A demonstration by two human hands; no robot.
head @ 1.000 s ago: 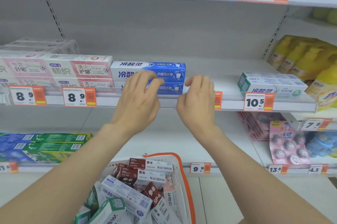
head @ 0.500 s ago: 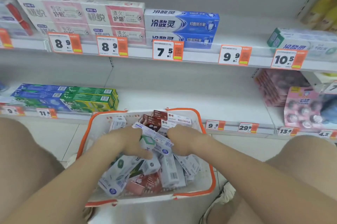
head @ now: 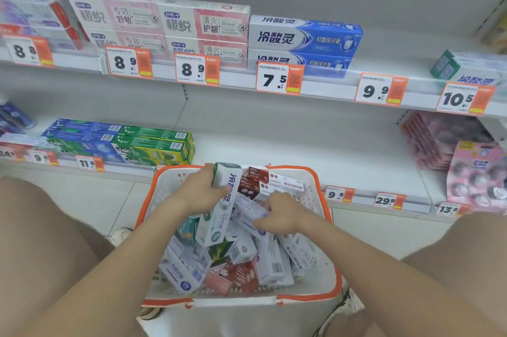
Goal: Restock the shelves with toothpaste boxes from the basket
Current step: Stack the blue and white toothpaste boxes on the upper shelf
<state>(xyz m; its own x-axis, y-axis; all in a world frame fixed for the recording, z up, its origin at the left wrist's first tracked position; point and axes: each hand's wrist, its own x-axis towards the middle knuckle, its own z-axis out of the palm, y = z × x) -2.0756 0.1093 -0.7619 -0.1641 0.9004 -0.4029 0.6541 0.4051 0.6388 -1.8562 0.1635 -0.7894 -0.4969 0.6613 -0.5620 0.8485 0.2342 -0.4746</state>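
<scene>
A white basket with an orange rim [head: 323, 215] sits on the floor between my knees, full of several toothpaste boxes. My left hand [head: 200, 191] grips a white and green toothpaste box [head: 219, 213], tilted on end above the pile. My right hand [head: 277, 213] reaches into the basket with curled fingers on a pale box [head: 249, 213]; whether it holds that box is unclear. On the upper shelf two blue toothpaste boxes [head: 307, 37] are stacked beside pink and white ones [head: 164, 18].
A green and white box [head: 466, 67] lies at the right of the upper shelf above the 10.5 tag. Green and blue boxes [head: 123, 141] fill the lower shelf's left. Pink packs [head: 452, 150] stand at the right. Bare shelf [head: 301, 144] lies behind the basket.
Both hands left the upper shelf and dropped into the basket. The left hand has since lifted a white and green box upright out of the pile.
</scene>
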